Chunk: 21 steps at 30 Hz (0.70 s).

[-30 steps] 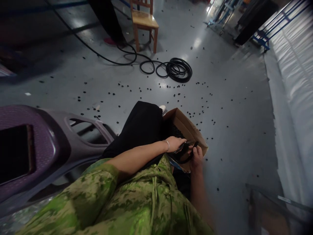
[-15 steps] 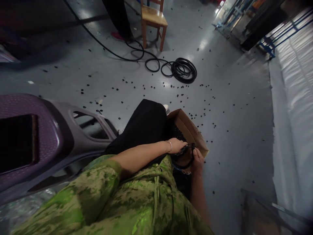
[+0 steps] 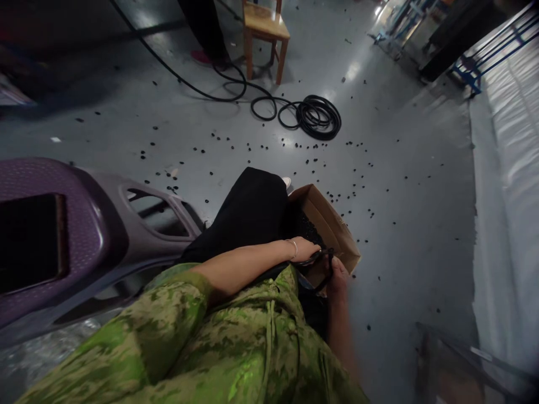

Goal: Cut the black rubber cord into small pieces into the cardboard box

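In the head view, my left hand (image 3: 306,248) reaches across my lap with its fingers closed on a black, hose-like strip (image 3: 323,280). My right hand (image 3: 338,273) pinches the same strip a little to the right, thumb and fingers pressed together. Between and below the hands the strip bends in a loop. An open cardboard box (image 3: 332,224) stands under both hands, beside my knee. Dark small pieces (image 3: 309,229) fill its inner left part. Fingertips and strip ends are too small and dark to make out fully.
A purple-grey plastic stool (image 3: 80,235) at left bears a phone (image 3: 31,241). Many small black rings lie scattered over the floor. Ahead are a coiled black hose (image 3: 319,118), a wooden chair (image 3: 265,25) and a person's leg (image 3: 206,31). White sheeting (image 3: 514,140) runs along the right.
The view has shifted slightly. Both hands stay over the box on the black strip, with the right hand and the loop changed only a little in position.
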{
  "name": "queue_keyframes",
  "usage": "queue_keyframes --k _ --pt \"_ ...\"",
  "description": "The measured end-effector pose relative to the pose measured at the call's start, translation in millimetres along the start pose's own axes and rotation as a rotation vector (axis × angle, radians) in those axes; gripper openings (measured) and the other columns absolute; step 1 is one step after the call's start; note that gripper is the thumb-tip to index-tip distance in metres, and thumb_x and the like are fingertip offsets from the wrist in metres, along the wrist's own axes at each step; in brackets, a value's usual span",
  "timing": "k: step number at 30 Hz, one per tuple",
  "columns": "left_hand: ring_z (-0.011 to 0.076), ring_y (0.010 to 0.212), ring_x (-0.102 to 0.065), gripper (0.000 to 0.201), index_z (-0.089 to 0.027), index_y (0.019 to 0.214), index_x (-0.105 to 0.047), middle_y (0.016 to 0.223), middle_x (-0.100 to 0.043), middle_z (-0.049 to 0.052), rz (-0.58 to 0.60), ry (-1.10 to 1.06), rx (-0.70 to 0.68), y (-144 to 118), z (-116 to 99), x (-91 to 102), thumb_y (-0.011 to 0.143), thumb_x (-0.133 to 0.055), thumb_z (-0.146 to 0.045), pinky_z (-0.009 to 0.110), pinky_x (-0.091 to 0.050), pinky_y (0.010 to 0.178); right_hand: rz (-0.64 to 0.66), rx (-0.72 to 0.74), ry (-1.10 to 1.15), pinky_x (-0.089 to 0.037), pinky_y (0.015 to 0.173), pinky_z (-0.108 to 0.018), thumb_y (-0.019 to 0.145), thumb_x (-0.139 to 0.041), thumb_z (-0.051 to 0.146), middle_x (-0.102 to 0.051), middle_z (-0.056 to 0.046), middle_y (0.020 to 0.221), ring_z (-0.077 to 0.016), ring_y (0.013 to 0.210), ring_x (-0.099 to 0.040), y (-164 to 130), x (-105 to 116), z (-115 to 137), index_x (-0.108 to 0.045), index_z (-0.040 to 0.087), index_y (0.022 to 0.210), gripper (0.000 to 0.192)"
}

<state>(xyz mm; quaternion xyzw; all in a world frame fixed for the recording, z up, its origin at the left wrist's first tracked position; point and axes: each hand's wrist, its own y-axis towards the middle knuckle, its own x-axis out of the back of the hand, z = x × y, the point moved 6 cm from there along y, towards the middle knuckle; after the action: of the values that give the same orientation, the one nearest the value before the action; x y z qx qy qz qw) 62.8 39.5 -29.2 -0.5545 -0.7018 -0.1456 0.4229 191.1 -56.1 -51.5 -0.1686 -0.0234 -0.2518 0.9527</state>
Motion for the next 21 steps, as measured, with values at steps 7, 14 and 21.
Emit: queue_keyframes --k 7,14,21 --pt "0.0184 0.091 -0.064 0.033 -0.024 0.111 -0.054 0.105 -0.066 0.006 0.035 -0.001 -0.020 2.8 3.1 -8.2 0.083 -0.051 -0.042 0.027 -0.046 0.075 -0.004 -0.003 0.093 -0.021 0.047 -0.022 0.078 -0.059 0.051 -0.037 0.007 0.051 -0.0071 0.048 -0.028 -2.3 3.2 -13.0 -0.063 0.017 0.082 0.035" --pt "0.0185 0.089 -0.064 0.036 -0.024 0.111 -0.055 0.103 -0.067 0.007 0.035 0.004 -0.028 9.1 9.0 -18.9 0.081 -0.055 -0.044 0.027 -0.047 0.075 0.019 -0.021 0.056 -0.022 0.048 -0.022 0.080 -0.057 0.049 -0.035 0.007 0.053 -0.0070 0.051 -0.028 -5.7 -1.4 -13.8 -0.062 0.015 0.085 0.034" --pt "0.0183 0.088 -0.064 0.037 -0.023 0.110 -0.056 0.102 -0.068 0.007 0.047 0.013 -0.001 10.5 10.9 -20.3 0.079 -0.057 -0.044 0.027 -0.046 0.076 0.014 -0.051 0.003 -0.022 0.046 -0.021 0.078 -0.057 0.053 -0.036 0.007 0.055 -0.0069 0.051 -0.028 -4.8 -2.2 -21.5 -0.062 0.015 0.088 0.039"
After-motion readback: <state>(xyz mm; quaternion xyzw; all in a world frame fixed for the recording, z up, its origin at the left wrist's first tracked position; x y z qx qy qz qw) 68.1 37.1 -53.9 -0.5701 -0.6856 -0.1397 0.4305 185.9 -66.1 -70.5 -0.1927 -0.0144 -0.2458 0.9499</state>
